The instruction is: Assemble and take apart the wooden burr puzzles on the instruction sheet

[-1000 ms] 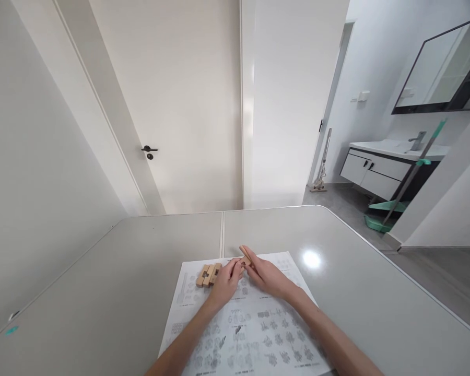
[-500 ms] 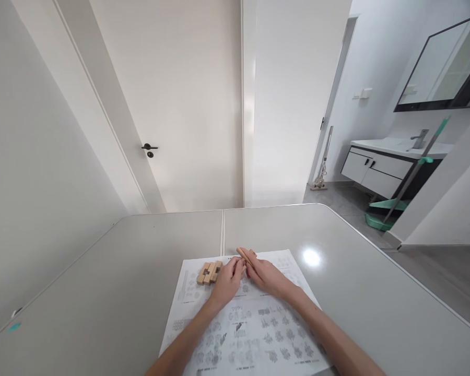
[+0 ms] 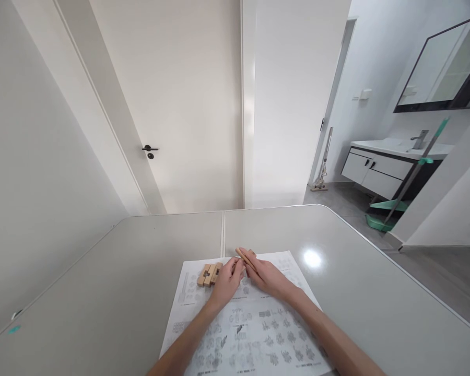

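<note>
My left hand (image 3: 227, 282) and my right hand (image 3: 268, 275) meet over the upper part of a printed paper sheet (image 3: 219, 305). Between the right fingers is a slim wooden block (image 3: 243, 255), its rounded end pointing away to the upper left. Another bit of light wood shows just behind those fingers. The left fingers are pinched together against a small wooden piece at the right fingertips, mostly hidden by the hands. Just left of my left hand, several notched wooden blocks (image 3: 207, 274) lie side by side on the sheet, partly covered by that hand.
The sheet lies on a grey table (image 3: 102, 292) with a seam down its middle and a bright reflection at right. Beyond the far edge stands a white door (image 3: 188, 104). A mop (image 3: 324, 167), a washbasin cabinet (image 3: 376, 167) and a green dustpan (image 3: 379, 222) are off to the right.
Both hands stay almost in place, with only small finger shifts around the wooden pieces. The row of blocks on the sheet has not moved.
</note>
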### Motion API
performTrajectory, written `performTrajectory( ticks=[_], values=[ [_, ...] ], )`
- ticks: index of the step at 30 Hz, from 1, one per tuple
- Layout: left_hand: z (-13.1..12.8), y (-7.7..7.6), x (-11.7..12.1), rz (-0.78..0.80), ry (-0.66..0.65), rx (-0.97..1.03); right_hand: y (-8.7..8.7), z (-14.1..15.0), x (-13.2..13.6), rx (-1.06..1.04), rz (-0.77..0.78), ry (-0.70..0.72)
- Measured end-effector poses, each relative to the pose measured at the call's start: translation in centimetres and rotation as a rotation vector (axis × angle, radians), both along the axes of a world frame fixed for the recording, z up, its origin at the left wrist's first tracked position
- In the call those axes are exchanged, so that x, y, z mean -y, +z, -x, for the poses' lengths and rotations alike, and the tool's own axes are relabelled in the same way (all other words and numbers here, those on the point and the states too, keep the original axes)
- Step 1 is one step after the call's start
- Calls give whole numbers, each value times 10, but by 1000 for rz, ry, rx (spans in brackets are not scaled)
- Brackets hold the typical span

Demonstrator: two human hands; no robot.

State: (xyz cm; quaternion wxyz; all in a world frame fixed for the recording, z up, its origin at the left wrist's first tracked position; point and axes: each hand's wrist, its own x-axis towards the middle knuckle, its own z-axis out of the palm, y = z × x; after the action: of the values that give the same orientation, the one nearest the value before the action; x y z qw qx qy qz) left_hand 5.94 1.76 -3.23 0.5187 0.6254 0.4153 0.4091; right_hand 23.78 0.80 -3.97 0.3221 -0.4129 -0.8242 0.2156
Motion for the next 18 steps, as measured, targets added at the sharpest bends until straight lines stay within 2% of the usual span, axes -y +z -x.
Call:
performTrajectory(
  ticks=[4, 8, 12, 18],
  values=[
    [7, 11, -3, 148, 7, 222, 3, -8, -4, -64, -27, -89],
    [14, 17, -8, 203, 35, 400, -6, -11, -10, -2, -123, -176],
    [16, 18, -9, 249, 43, 433, -18, -10, -15, 80, -149, -193],
    [15, 24, -7, 285, 22, 476, -22, -10, -15, 78, -54, -205]
  ],
)
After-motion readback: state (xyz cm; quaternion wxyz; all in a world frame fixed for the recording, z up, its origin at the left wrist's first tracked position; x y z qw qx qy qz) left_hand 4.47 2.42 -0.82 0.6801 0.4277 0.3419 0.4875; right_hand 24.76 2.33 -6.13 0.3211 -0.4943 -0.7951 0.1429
